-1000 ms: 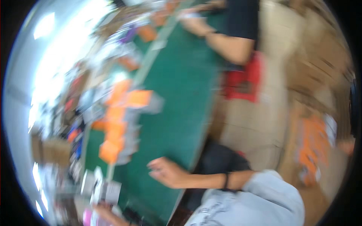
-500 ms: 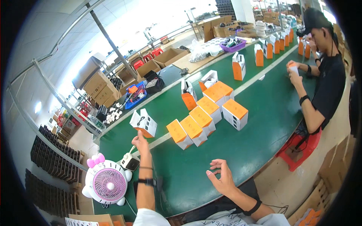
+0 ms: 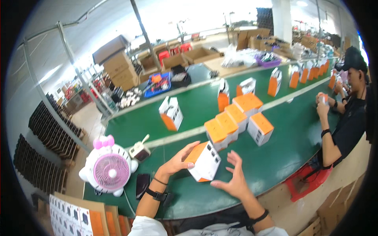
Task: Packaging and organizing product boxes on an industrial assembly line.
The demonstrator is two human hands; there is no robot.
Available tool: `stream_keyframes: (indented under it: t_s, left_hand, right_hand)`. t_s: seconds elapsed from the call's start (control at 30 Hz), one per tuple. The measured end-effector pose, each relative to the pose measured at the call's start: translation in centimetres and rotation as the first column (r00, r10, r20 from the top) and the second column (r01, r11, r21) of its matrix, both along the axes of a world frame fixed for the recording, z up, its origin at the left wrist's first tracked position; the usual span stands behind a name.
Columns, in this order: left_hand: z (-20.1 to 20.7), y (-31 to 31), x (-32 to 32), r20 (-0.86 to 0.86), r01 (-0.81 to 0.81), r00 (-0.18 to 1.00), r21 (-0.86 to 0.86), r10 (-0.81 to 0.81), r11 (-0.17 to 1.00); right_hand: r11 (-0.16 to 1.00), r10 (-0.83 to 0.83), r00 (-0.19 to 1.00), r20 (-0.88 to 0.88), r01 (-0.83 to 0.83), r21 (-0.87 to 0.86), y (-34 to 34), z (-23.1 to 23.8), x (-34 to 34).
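Note:
My left hand (image 3: 182,160) grips a closed orange-and-white carton (image 3: 206,163), thumb on the near side and fingers over the far edge. The carton is tilted above the green table, its white face with small dark pictures turned right. Just right of it, my right hand (image 3: 234,179) is open, fingers spread and curved, apparently not touching the carton. Beyond my hands stands a cluster of closed cartons (image 3: 217,133) with orange tops, and one separate carton (image 3: 260,129) at its right. On the far strip stands a carton with raised flaps (image 3: 171,114).
A pink-and-white fan (image 3: 111,169), a small cream device (image 3: 139,151) and a dark phone (image 3: 142,185) are left of my arm. More open-topped cartons (image 3: 275,82) line the far strip. A blue tray (image 3: 157,84) lies beyond. A co-worker (image 3: 346,114) sits at right, holding a small orange-and-white item.
Both hands were empty; my left hand was by the flapped carton and has moved right, now holding a closed carton. The cluster looks smaller. The view has turned left.

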State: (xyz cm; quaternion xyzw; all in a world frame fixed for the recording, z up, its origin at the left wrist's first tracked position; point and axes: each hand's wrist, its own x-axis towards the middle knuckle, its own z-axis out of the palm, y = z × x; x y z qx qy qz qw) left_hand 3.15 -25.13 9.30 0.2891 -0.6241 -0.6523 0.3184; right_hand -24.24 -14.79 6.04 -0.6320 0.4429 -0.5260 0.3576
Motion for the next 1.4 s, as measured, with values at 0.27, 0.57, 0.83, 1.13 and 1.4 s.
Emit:
stream_keyframes:
  t_s: [0.27,0.57,0.83,1.13,1.4]
  left_hand:
    - [1.8,9.0,0.0,0.128,0.033,0.992,-0.233,-0.003,0.972]
    - [3.3,9.4,-2.2,0.493,0.067,0.828,-0.562,0.269,0.824]
    - [4.8,7.6,-1.4,0.597,0.173,0.786,-0.461,0.161,0.87]
    - [5.5,9.3,-2.8,0.622,0.391,0.722,-0.727,0.301,0.564]
    - [6.6,8.9,-1.3,0.747,0.511,0.646,-0.577,0.159,0.637]
  right_hand:
    - [0.976,0.218,0.966,0.137,-0.218,-0.021,-1.0,0.0,0.4]
    - [0.948,0.318,0.938,-0.136,-0.311,0.073,0.3,-0.9,0.3]
    - [0.928,0.372,0.918,-0.136,-0.371,0.035,1.0,-1.4,0.7]
    - [0.924,0.382,0.918,-0.107,-0.382,0.023,0.7,-1.3,0.6]
    - [0.907,0.422,0.899,-0.117,-0.418,0.057,1.5,-2.4,1.3]
